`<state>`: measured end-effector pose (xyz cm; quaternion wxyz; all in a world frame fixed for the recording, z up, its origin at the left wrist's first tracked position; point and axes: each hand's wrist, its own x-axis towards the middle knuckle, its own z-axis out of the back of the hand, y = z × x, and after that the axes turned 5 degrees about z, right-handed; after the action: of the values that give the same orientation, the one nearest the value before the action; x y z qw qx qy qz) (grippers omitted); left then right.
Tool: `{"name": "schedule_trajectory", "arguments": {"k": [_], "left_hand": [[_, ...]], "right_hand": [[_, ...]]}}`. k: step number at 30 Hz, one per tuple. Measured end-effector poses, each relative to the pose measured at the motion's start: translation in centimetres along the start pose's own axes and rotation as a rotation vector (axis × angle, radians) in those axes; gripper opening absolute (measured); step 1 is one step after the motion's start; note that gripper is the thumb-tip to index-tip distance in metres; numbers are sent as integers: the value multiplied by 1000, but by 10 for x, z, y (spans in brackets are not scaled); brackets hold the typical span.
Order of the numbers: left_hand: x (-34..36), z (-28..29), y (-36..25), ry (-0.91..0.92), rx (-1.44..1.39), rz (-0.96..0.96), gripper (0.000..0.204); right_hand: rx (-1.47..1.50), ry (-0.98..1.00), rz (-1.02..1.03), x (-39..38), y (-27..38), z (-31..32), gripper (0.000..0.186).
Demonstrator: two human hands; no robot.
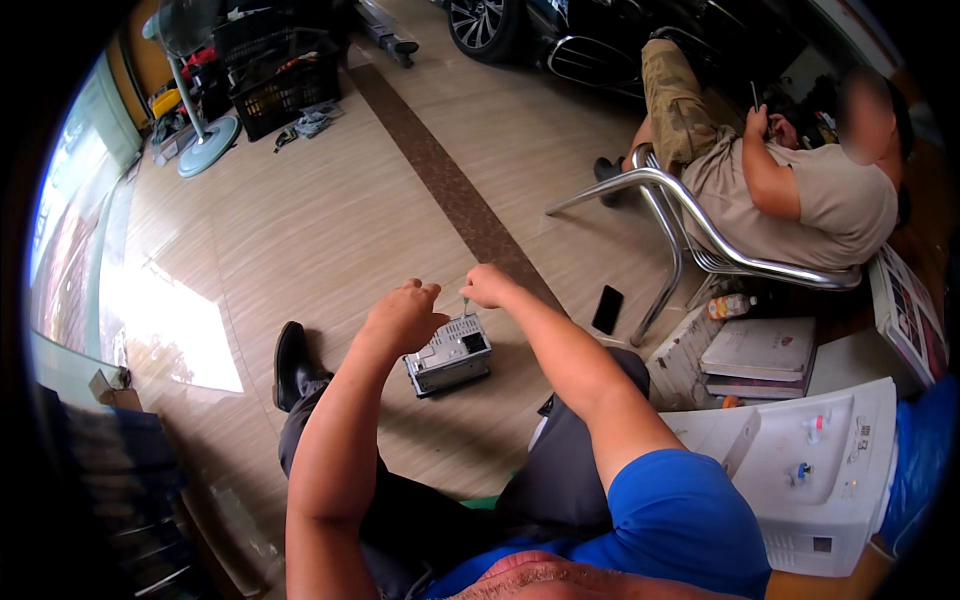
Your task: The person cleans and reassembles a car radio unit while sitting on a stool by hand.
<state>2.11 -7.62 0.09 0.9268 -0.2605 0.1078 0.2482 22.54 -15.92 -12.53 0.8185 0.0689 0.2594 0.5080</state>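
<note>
On the tiled floor between my legs sits a silvery metal box, a car stereo unit [447, 362], with slots in its top and a dark patch near one corner. My left hand [400, 315] is over its far left side, fingers stretched and slightly curved, thumb near the top plate. Whether it touches the metal is hard to tell. At the far edge my right hand [487, 286] pinches a thin, greenish screwdriver [466, 302], which points down at the unit's top. Most of that tool is hidden by my fingers.
A black phone [607, 310] lies on the floor to the right. Beyond it, a person [800, 195] sits in a metal-framed chair [665, 190], holding a phone. A white water dispenser [800, 460], books [760, 350], a fan [208, 148], a black crate [285, 95] and a car [570, 50] surround me.
</note>
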Motion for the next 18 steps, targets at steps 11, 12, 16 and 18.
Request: {"name": "schedule_trajectory", "arguments": {"k": [11, 12, 16, 18], "left_hand": [[5, 2, -9, -6, 4, -27, 51], [7, 2, -12, -5, 5, -36, 51], [2, -2, -2, -10, 10, -16, 51], [3, -3, -1, -17, 12, -21, 51]], "right_hand": [[21, -47, 21, 20, -35, -16, 25], [52, -51, 1, 19, -40, -15, 25], [-8, -31, 45, 11, -16, -10, 25], [-13, -30, 38, 8, -12, -7, 26]]}}
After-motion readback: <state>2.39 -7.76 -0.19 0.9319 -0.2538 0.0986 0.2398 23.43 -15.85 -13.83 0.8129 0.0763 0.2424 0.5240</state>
